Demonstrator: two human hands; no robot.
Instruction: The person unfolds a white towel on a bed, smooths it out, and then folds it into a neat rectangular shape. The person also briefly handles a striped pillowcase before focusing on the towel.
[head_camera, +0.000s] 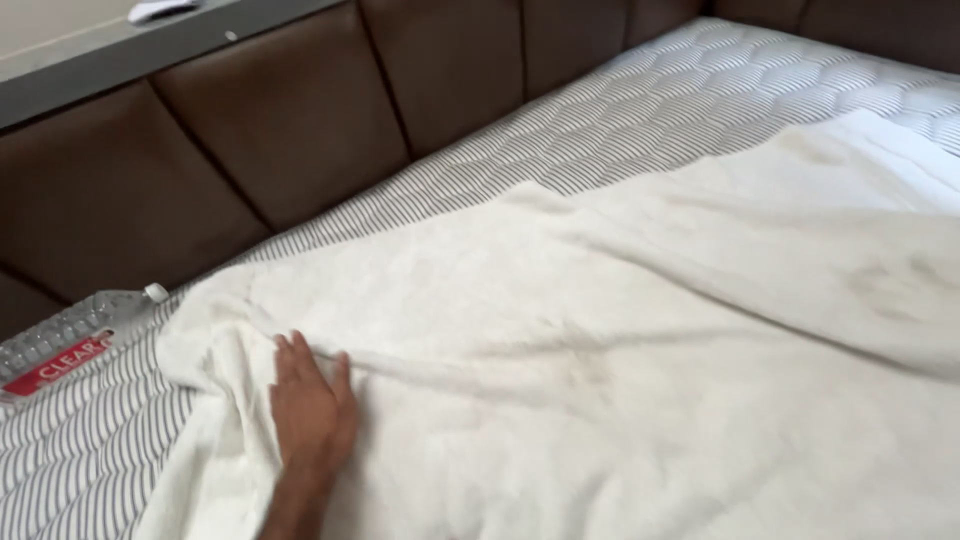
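- Pressing down on a white blanket (620, 330), 1 hand (312, 410) lies flat near its left edge, fingers (300, 355) open and slightly spread, gripping nothing; whether it is the left or right hand cannot be told.
- Beyond the fingertips, a raised fold (450, 362) runs rightward.
- Left of the fingers lies a clear plastic bottle (75, 340) on the striped mattress (620, 120), against the brown padded headboard (290, 120).
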